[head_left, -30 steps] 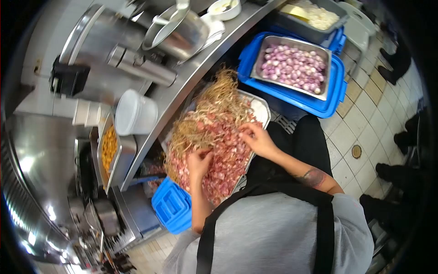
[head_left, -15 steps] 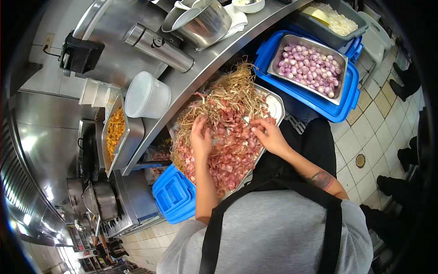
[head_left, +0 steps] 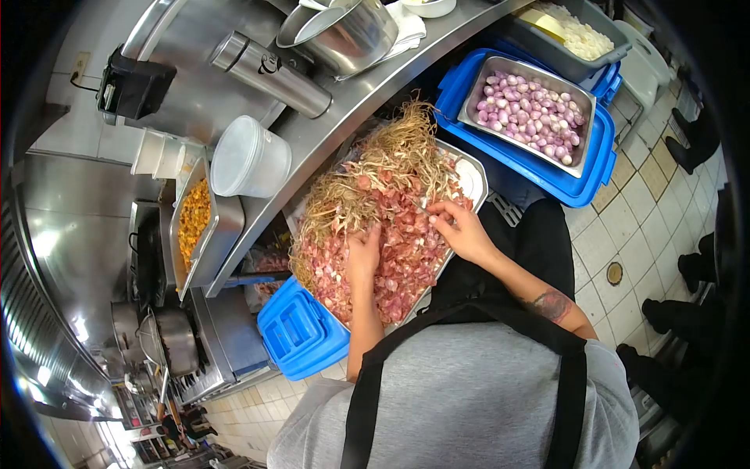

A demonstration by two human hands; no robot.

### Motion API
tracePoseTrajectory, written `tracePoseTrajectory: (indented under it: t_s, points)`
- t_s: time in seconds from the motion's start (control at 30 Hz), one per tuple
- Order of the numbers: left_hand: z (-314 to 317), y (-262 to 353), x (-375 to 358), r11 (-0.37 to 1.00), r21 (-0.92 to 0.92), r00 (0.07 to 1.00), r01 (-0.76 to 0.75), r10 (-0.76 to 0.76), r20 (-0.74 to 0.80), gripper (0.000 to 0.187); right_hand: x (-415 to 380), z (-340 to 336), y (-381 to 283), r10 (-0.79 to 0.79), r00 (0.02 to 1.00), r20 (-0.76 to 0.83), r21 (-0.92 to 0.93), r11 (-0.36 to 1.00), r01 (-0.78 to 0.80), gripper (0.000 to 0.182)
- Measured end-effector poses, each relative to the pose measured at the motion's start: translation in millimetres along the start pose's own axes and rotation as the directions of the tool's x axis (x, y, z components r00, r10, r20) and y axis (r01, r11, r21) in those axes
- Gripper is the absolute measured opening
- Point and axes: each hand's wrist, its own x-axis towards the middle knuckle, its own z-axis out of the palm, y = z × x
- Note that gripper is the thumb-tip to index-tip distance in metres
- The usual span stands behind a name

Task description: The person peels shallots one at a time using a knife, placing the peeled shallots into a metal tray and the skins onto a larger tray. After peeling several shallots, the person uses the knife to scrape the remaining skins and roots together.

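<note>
A broad heap of reddish shallot skins fills a metal tray at my lap. Stringy dry roots and stalks cover its far side. My left hand reaches down into the skins, fingers drawn together; their tips and whatever they hold are hidden. Over the right part of the heap, my right hand pinches what looks like a small knife, its short blade pointing towards the heap.
Peeled purple shallots fill a steel pan on a blue lid at right. Another blue lid lies left of the tray. A steel counter carries a white tub and steel flask. Other people's dark shoes stand at right.
My left hand has moved right and slightly down, from the edge of the roots into the red skins. My right hand stays nearly in place.
</note>
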Motion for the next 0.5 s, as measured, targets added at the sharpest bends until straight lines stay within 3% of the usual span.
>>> tracePoseTrajectory:
  t_s: [0.03, 0.07, 0.17, 0.2, 0.3, 0.43, 0.5]
  points:
    - [2.8, -7.0, -0.9, 0.996, -0.084, 0.993, 0.026, -0.016, 0.12, 0.044, 0.4, 0.0, 1.1, -0.028, 1.0, -0.007, -0.014, 1.0, 0.028, 0.024]
    - [7.9, -19.0, 0.3, 0.991, 0.022, 0.987, -0.132, 0.13, 0.092, 0.037, 0.3, -0.4, 0.8, -0.026, 1.0, -0.009, -0.012, 1.0, 0.026, 0.024]
    - [25.7, -19.7, 0.3, 0.906, -0.287, 0.949, -0.31, 0.314, -0.034, 0.025, 0.7, 2.6, 2.2, -0.036, 0.999, -0.011, -0.002, 0.999, 0.036, 0.024]
    - [14.1, 6.2, -11.3, 0.933, -0.198, 0.954, -0.3, 0.298, -0.042, 0.014, 1.4, 4.5, 5.3, -0.051, 0.999, -0.016, 0.0, 0.999, 0.051, 0.023]
    - [26.5, -0.1, 9.1, 0.841, 0.063, 0.813, -0.538, 0.537, -0.223, 0.007, -0.6, 3.7, 4.2, -0.026, 1.0, -0.008, 0.011, 1.0, 0.026, 0.024]
    - [23.0, 9.3, 13.1, 0.879, 0.139, 0.873, -0.457, 0.473, -0.122, 0.015, -5.1, -2.3, -9.9, 0.007, 1.0, 0.01, -0.003, 1.0, -0.007, 0.023]
    - [29.1, 2.3, 20.2, 0.89, 0.178, 0.882, -0.42, 0.447, -0.148, 0.023, -3.7, 0.8, -1.5, -0.022, 1.0, -0.005, -0.001, 1.0, 0.022, 0.022]
